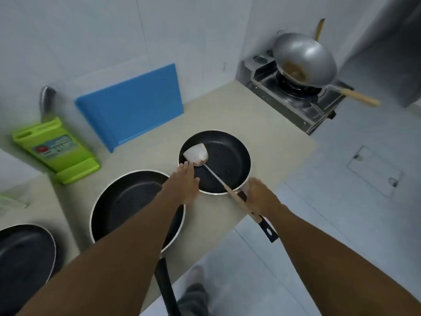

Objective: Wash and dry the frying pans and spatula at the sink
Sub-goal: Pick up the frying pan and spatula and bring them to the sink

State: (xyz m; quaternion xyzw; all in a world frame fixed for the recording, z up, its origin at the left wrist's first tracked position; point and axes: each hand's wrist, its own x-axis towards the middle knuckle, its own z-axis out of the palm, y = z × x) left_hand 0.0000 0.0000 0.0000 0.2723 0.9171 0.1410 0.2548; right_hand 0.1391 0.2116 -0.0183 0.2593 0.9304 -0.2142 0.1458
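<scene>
Beige counter (227,110) fills mid-frame; at its centre a small frying pan (230,163) holds the spatula (196,154), wooden handle slanting lower right; left hand (183,187) reaches over the near rim, fingers straight, tips beside the blade; right hand (262,198) sits by the pan's handle, fingers hidden, grip untellable; large frying pan (123,201) and third pan (22,258) lie lower left.

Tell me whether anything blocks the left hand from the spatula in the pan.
Nothing visible does. The left hand lies open over the near rim of the pan, its fingertips right beside the blade of the spatula, with only bare pan between them.
</scene>
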